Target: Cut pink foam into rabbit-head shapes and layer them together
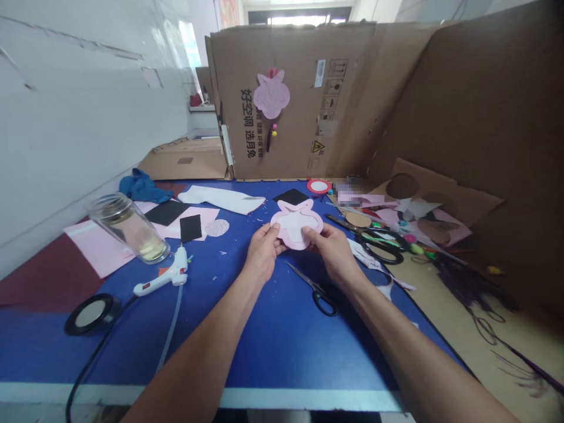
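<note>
Between my two hands is a pink felt cutout (288, 235) with two pointed tips at its top and a white piece (294, 222) lying within its outline. My left hand (263, 249) pinches its left edge between thumb and fingers. On the right edge, my right hand (330, 247) grips it, thumb pressing on the front; the fingers behind are partly hidden. Small scissors (324, 300) with black handles lie just below the right hand. A black felt piece (292, 196) rests on the table behind the cutout.
A white glue gun (170, 273), glass jar (132, 229) and black tape roll (91, 314) stand left on the blue table (264, 358). Large scissors (370, 238) and felt scraps lie right. A similar pink cutout (272, 97) hangs on the cardboard wall (299, 141).
</note>
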Tool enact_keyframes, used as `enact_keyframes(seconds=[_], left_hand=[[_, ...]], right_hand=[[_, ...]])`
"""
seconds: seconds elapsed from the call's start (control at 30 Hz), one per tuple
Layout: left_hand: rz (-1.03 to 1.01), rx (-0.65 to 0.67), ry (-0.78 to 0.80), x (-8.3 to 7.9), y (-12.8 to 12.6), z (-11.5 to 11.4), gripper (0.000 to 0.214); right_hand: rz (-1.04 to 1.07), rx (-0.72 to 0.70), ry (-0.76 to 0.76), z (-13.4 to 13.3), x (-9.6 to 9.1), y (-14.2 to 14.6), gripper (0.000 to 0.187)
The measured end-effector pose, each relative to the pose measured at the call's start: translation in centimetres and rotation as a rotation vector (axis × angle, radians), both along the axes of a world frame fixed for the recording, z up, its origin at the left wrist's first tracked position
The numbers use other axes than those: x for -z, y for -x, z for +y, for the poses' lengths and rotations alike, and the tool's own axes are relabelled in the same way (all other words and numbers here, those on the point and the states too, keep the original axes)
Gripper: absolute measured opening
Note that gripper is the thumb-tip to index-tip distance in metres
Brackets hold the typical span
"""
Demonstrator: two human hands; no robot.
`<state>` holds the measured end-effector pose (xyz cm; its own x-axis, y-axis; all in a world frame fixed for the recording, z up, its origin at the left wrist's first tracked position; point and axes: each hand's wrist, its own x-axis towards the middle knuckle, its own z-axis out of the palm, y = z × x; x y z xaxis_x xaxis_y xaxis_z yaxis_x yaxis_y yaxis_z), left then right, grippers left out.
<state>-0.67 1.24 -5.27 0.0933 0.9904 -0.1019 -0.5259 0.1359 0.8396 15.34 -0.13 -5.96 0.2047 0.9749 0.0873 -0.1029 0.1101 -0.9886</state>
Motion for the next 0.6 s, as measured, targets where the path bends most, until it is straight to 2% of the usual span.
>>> enact_keyframes(seconds=[0.6], left_hand=[[0.001,-0.044,-0.014,0.29,0.13,0.16,0.030]], right_hand=[[-0.044,-0.062,0.038,-0.21,0.08,0.37,0.039]])
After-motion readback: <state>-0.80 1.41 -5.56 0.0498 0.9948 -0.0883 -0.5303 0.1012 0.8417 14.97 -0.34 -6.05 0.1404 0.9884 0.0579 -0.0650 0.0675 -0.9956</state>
